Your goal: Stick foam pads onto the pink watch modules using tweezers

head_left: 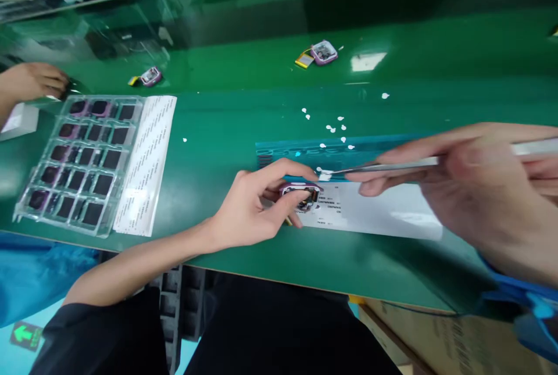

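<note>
My left hand (257, 200) grips a small purple-rimmed watch-like case (307, 196) with its inner parts showing, low over a white printed sheet (383, 206). In my right hand (471, 177) are metal tweezers (401, 164), pointing left. Their tips are at a small white piece (325, 175), just above the case, by the edge of a blue translucent film (279, 151). Whether the tips are closed on the piece cannot be made out. Several small white round bits (332, 129) lie on the green mat behind the film.
A clear compartment tray (102, 165) with dark and purple parts is at left, beside a printed white strip (152, 160). Two open cases (324, 52) (151, 76) with yellow-edged batteries lie farther back. Another person's hand (39, 79) is at far left.
</note>
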Demonstrator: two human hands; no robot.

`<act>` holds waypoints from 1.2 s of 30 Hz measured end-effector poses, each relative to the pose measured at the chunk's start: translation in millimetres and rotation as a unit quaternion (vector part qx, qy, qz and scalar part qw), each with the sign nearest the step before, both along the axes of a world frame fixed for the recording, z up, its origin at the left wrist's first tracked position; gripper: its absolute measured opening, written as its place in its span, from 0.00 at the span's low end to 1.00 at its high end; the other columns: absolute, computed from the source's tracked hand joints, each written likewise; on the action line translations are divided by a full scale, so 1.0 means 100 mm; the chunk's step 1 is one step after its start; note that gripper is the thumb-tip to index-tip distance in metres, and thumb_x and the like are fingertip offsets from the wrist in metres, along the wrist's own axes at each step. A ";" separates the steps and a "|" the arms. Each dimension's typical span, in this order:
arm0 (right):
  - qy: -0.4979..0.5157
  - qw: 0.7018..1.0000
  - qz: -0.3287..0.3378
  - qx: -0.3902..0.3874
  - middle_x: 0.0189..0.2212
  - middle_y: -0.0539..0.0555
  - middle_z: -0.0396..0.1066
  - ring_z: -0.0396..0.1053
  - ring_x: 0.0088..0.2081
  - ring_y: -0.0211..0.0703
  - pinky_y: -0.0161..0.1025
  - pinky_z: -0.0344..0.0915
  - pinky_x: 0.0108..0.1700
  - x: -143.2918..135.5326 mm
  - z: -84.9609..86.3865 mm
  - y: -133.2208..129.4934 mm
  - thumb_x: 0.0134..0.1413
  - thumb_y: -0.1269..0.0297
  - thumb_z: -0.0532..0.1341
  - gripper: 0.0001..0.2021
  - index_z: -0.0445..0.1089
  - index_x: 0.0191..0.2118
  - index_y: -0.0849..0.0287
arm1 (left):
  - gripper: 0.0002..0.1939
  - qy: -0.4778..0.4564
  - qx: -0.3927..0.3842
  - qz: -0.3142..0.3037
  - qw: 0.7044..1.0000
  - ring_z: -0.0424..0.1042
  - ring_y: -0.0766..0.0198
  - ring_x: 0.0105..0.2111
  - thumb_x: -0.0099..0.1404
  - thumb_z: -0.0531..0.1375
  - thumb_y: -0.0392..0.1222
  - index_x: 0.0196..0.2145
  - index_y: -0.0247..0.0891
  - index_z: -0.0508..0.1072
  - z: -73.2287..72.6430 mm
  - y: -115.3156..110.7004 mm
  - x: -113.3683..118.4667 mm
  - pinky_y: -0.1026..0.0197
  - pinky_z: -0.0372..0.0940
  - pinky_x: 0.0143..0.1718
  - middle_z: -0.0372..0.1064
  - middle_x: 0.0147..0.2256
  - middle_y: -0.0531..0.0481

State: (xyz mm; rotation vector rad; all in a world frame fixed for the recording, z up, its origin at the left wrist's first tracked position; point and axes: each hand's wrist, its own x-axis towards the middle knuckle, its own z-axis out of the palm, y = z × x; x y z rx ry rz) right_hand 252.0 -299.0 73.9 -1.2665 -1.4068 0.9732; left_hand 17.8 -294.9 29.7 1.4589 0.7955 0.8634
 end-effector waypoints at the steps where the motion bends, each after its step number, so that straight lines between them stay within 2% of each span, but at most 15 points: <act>1: 0.023 0.999 0.017 0.017 0.30 0.56 0.82 0.81 0.28 0.52 0.48 0.82 0.31 -0.08 -0.01 0.02 0.60 0.41 0.72 0.18 0.85 0.34 0.52 | 0.05 -0.025 -0.045 -0.008 0.999 0.83 0.64 0.27 0.72 0.63 0.37 0.45 0.37 0.73 0.02 0.02 -0.01 0.65 0.78 0.27 0.79 0.36 0.51; 4: 0.087 0.994 0.051 0.037 0.28 0.54 0.81 0.80 0.25 0.48 0.44 0.80 0.27 -0.24 -0.09 0.02 0.66 0.48 0.70 0.16 0.84 0.33 0.53 | 0.10 -0.046 -0.117 -0.029 0.992 0.87 0.56 0.35 0.69 0.66 0.36 0.48 0.35 0.74 0.06 0.04 -0.02 0.59 0.83 0.36 0.82 0.39 0.46; 6: 0.100 0.993 0.060 0.021 0.30 0.54 0.82 0.80 0.25 0.48 0.44 0.81 0.27 -0.27 -0.16 0.00 0.68 0.48 0.68 0.16 0.84 0.33 0.52 | 0.17 -0.049 -0.118 -0.035 0.991 0.87 0.52 0.40 0.67 0.69 0.36 0.52 0.35 0.75 0.07 0.03 -0.02 0.57 0.84 0.42 0.84 0.42 0.43; 9: 0.087 0.995 0.047 0.010 0.30 0.53 0.82 0.80 0.26 0.49 0.45 0.81 0.27 -0.27 -0.21 -0.05 0.69 0.48 0.66 0.16 0.83 0.33 0.49 | 0.20 -0.073 -0.103 -0.034 0.991 0.87 0.51 0.43 0.67 0.70 0.34 0.55 0.35 0.75 0.06 -0.02 -0.01 0.55 0.84 0.48 0.85 0.45 0.43; 15: 0.066 0.997 0.037 0.025 0.29 0.48 0.81 0.79 0.26 0.47 0.46 0.79 0.26 -0.29 -0.22 -0.10 0.73 0.52 0.63 0.16 0.83 0.33 0.42 | 0.20 -0.082 -0.099 -0.011 0.992 0.87 0.51 0.43 0.67 0.69 0.33 0.56 0.32 0.75 0.05 -0.07 0.02 0.58 0.84 0.45 0.85 0.44 0.40; 23: 0.056 0.998 0.003 0.021 0.29 0.50 0.81 0.76 0.23 0.47 0.47 0.77 0.23 -0.32 -0.23 -0.15 0.72 0.51 0.63 0.17 0.83 0.32 0.43 | 0.21 -0.063 -0.103 -0.004 0.993 0.86 0.49 0.44 0.69 0.69 0.37 0.58 0.33 0.75 0.06 -0.12 0.01 0.56 0.84 0.45 0.84 0.50 0.39; 28: 0.055 0.997 0.015 0.044 0.30 0.48 0.81 0.76 0.23 0.45 0.46 0.78 0.24 -0.32 -0.25 -0.16 0.74 0.55 0.62 0.17 0.83 0.32 0.41 | 0.21 -0.059 -0.094 -0.002 0.994 0.87 0.49 0.43 0.69 0.69 0.37 0.58 0.32 0.75 0.06 -0.14 0.01 0.57 0.84 0.44 0.84 0.48 0.38; 31: 0.056 0.998 0.001 0.038 0.30 0.47 0.81 0.77 0.23 0.44 0.45 0.79 0.25 -0.32 -0.25 -0.16 0.74 0.55 0.62 0.17 0.83 0.32 0.41 | 0.21 -0.042 -0.093 0.002 0.995 0.87 0.49 0.42 0.69 0.69 0.38 0.58 0.33 0.76 0.06 -0.14 0.01 0.56 0.84 0.43 0.85 0.48 0.39; 34: 0.039 0.998 0.000 0.044 0.29 0.47 0.81 0.77 0.23 0.44 0.43 0.79 0.24 -0.33 -0.24 -0.17 0.74 0.56 0.62 0.17 0.83 0.32 0.43 | 0.22 -0.040 -0.084 0.009 0.996 0.87 0.50 0.42 0.68 0.69 0.38 0.58 0.34 0.76 0.05 -0.15 0.01 0.57 0.84 0.42 0.85 0.47 0.41; 36: 0.032 0.997 0.005 0.063 0.30 0.47 0.81 0.78 0.24 0.43 0.40 0.79 0.25 -0.34 -0.25 -0.17 0.74 0.59 0.62 0.17 0.83 0.32 0.46 | 0.21 -0.045 -0.083 0.009 0.995 0.87 0.50 0.42 0.69 0.68 0.38 0.59 0.34 0.76 0.05 -0.15 0.01 0.57 0.84 0.42 0.85 0.47 0.41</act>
